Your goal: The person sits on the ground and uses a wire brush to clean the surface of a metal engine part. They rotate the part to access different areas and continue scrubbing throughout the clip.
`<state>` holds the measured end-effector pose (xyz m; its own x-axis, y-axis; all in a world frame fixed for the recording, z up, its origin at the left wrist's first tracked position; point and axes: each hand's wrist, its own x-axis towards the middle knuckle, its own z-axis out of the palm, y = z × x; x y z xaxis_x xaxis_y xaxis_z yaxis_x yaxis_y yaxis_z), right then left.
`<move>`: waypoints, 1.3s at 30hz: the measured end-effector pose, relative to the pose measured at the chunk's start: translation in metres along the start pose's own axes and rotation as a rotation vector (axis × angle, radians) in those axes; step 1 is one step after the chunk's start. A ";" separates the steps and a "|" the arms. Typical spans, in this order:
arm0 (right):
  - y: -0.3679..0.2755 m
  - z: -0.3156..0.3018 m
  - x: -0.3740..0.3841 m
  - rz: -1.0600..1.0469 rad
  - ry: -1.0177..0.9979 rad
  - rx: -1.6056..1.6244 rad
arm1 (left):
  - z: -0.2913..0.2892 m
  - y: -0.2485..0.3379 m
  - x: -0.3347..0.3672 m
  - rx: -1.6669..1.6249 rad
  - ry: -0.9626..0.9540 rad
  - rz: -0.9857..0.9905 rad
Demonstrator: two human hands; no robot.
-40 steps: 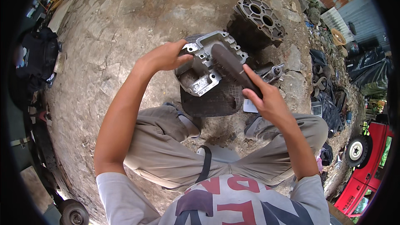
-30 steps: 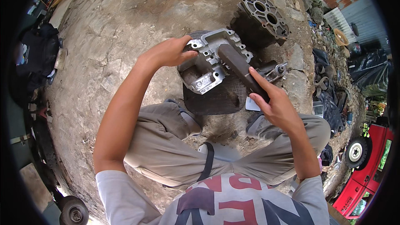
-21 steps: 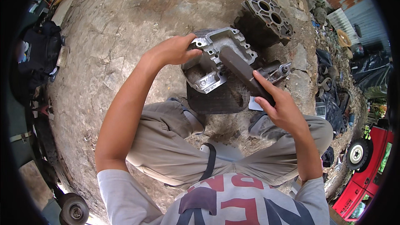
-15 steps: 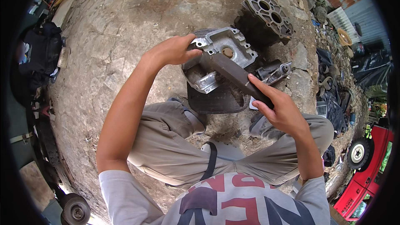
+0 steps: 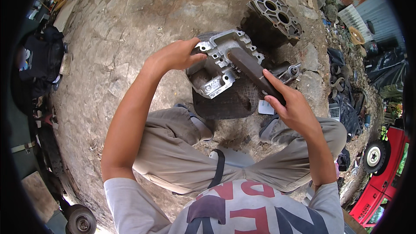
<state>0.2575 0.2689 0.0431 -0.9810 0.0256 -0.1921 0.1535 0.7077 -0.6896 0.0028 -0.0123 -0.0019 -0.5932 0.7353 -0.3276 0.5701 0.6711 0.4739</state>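
Observation:
A silver cast-metal housing (image 5: 224, 79) with open compartments and bolt holes along its rims rests on a dark, flat-topped support (image 5: 223, 110) in front of me. My left hand (image 5: 175, 56) grips the housing's left edge, thumb and fingers closed round the rim. In my right hand (image 5: 295, 112) is a brown-backed wire brush (image 5: 255, 73), held by its near end. The brush's far end lies over the middle of the housing, and a few bristles show beneath it. Its contact with the metal is mostly hidden.
A larger dark gearbox casing (image 5: 277, 15) stands beyond the housing to the right. Close by on the right lies a smaller metal part (image 5: 288, 73). Scrap and black plastic bags (image 5: 346, 112) line the far right, near a red vehicle (image 5: 381, 186). Dark bags (image 5: 41, 58) sit at the left.
The brush's far end has moved right across the housing, uncovering more of the middle rim. The housing has shifted slightly left, with my left hand still on its edge.

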 end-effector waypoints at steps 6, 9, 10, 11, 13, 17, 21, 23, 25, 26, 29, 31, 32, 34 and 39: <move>-0.023 0.005 -0.010 -0.124 -0.107 0.068 | -0.008 0.007 -0.007 -0.016 -0.071 -0.107; -0.009 0.002 -0.005 -0.101 -0.022 0.098 | -0.004 0.009 -0.004 0.072 -0.031 -0.135; -0.002 -0.001 -0.005 -0.084 0.009 0.081 | -0.006 0.014 -0.003 0.069 -0.050 -0.143; 0.006 -0.004 -0.009 -0.118 0.079 -0.007 | -0.005 0.021 0.000 0.048 -0.087 -0.162; 0.011 -0.003 -0.006 -0.085 0.071 -0.002 | -0.011 0.015 -0.006 0.041 -0.088 -0.186; -0.001 0.005 -0.011 -0.149 0.024 0.027 | -0.009 0.000 -0.011 -0.039 -0.095 -0.082; -0.007 0.001 -0.011 -0.156 -0.088 -0.014 | -0.025 0.006 -0.019 0.008 -0.156 -0.143; 0.010 -0.002 -0.004 -0.140 0.037 -0.046 | -0.033 0.008 -0.023 -0.007 -0.188 -0.146; 0.018 -0.006 -0.002 -0.088 0.088 -0.088 | -0.037 0.002 -0.034 -0.027 -0.191 -0.143; 0.013 -0.010 -0.003 0.018 0.036 -0.098 | -0.041 0.000 -0.033 -0.032 -0.180 -0.136; 0.006 0.000 -0.007 -0.103 0.001 -0.026 | -0.045 0.000 -0.032 -0.069 -0.157 -0.124; -0.006 0.007 -0.011 -0.162 -0.075 0.082 | -0.045 -0.002 -0.031 -0.062 -0.165 -0.113; -0.007 0.009 -0.011 -0.172 -0.085 0.090 | -0.045 -0.003 -0.031 -0.054 -0.165 -0.107; -0.008 0.010 -0.010 -0.190 -0.104 0.107 | -0.045 -0.004 -0.032 -0.041 -0.170 -0.101; 0.011 -0.008 0.001 0.063 0.032 -0.042 | -0.043 -0.012 -0.035 -0.056 -0.157 -0.084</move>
<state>0.2569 0.2824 0.0411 -0.9729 0.0930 -0.2115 0.2106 0.7331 -0.6467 -0.0074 -0.0506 0.0390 -0.5391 0.6856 -0.4892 0.4869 0.7276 0.4832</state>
